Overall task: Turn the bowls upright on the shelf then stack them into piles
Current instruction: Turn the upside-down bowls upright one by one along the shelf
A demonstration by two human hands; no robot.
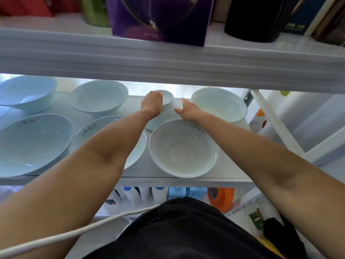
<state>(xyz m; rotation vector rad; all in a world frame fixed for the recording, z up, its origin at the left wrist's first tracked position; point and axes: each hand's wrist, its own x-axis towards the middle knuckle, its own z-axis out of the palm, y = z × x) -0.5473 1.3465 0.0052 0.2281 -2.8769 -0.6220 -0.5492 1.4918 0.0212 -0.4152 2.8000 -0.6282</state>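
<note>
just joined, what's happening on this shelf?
A person reaches onto the shelf with both hands. The left hand grips the base of an upside-down bowl at the back, and the right hand cups its side. It is the only bowl in view not upright. Six other bowls sit upright and single around it, so nothing is stacked yet.

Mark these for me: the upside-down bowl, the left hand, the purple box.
upside-down bowl (168,110): head view, on its outer wall below the foot ring.
left hand (152,104): head view, on the back of the hand.
purple box (158,19): head view, on its front face.
</note>
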